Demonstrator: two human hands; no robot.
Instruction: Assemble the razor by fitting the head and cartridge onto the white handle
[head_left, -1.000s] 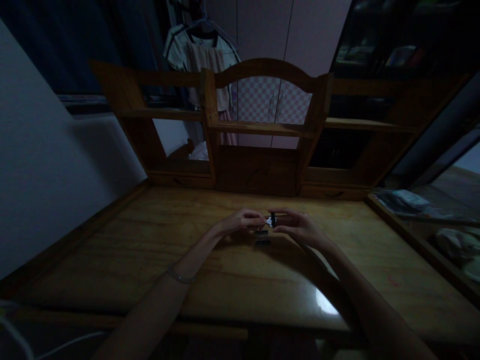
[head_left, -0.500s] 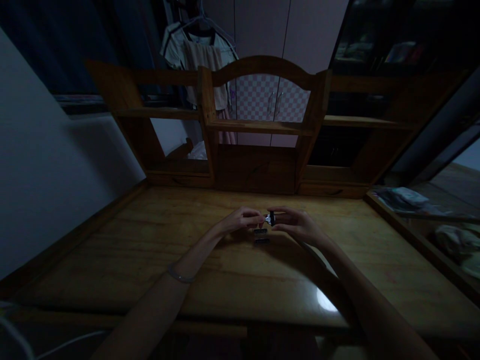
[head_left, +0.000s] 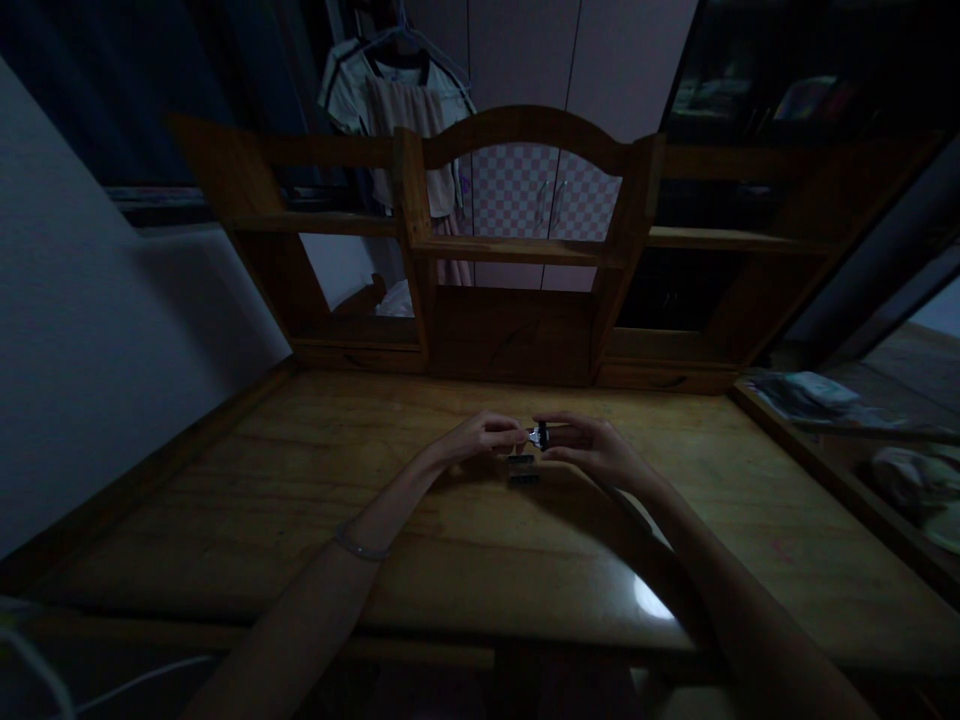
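Note:
My left hand (head_left: 491,437), fingers pinched, holds the left, silver end of a small black and silver piece (head_left: 543,436). At its right, black side my right hand (head_left: 589,443) grips the same piece between thumb and fingers. It is too small and dim to tell its kind. Just below the fingertips, two short dark strips with light marks lie side by side on the wooden desk (head_left: 420,590): an upper strip (head_left: 521,459) partly near my left fingers, and a lower strip (head_left: 524,480). A thin bracelet (head_left: 360,546) circles my left wrist.
A wooden shelf unit (head_left: 517,255) with small drawers stands along the desk's back edge. To the left is a white wall (head_left: 135,330). Bagged items and cloth lie beyond the raised right edge (head_left: 825,475). A white cable (head_left: 142,683) runs at lower left.
Both hands keep their hold on the small piece and have barely moved. The two dark strips stay in place; the view has shifted very slightly.

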